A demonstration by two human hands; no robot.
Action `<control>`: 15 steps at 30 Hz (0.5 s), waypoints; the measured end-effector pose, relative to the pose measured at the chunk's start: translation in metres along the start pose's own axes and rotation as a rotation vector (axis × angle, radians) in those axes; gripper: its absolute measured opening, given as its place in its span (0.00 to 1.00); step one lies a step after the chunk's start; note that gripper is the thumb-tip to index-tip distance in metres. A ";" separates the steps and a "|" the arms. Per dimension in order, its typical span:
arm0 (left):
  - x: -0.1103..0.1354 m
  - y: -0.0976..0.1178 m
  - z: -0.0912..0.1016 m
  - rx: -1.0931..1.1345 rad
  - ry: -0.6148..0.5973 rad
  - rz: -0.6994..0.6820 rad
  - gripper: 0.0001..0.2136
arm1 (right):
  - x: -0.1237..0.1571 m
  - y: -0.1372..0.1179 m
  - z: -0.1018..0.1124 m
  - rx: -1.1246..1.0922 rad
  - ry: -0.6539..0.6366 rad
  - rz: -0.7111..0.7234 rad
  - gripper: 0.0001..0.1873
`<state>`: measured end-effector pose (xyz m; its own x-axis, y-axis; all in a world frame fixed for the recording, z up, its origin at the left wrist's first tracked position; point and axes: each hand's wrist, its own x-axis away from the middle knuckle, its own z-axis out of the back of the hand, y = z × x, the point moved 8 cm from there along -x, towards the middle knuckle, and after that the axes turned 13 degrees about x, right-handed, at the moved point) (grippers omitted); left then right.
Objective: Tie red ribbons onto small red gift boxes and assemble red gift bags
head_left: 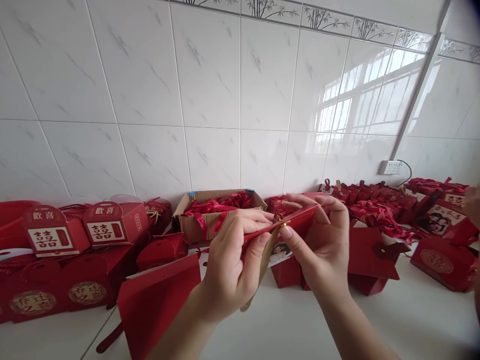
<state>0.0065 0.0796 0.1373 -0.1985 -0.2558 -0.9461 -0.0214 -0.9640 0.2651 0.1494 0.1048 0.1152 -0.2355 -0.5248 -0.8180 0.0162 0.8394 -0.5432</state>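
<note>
My left hand (232, 260) and my right hand (322, 240) are raised together in front of me, both pinching one flat red paper gift box (296, 220). The left thumb and fingers grip its left edge. The right thumb presses by a small gold clasp (280, 224) near the middle, with the right fingers curled over the top edge. The box's brown inner side (268, 257) hangs down between the hands. Below and beyond them lies the white counter (292, 320) strewn with red boxes.
A cardboard carton (195, 227) full of red ribbons stands against the tiled wall. Folded red gift boxes (112, 222) are stacked at the left, an open red box (157, 300) lies near me, and more boxes and ribbons (378, 210) cover the right. A wall socket (390, 166) sits right.
</note>
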 end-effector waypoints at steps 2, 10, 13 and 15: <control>0.000 -0.002 0.000 0.019 0.007 0.018 0.07 | 0.000 0.001 0.000 0.058 -0.022 -0.010 0.23; 0.006 -0.028 0.013 -0.239 -0.038 0.367 0.30 | -0.003 -0.009 0.020 0.214 0.138 0.227 0.17; 0.010 -0.043 0.020 -0.300 -0.082 0.547 0.18 | -0.004 -0.012 0.026 0.236 0.176 0.273 0.18; 0.011 -0.048 0.019 -0.262 -0.162 0.619 0.10 | -0.005 -0.013 0.028 0.240 0.190 0.265 0.18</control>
<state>-0.0133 0.1241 0.1175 -0.2425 -0.7704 -0.5896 0.3764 -0.6349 0.6747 0.1779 0.0925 0.1207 -0.3680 -0.2403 -0.8982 0.3214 0.8736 -0.3654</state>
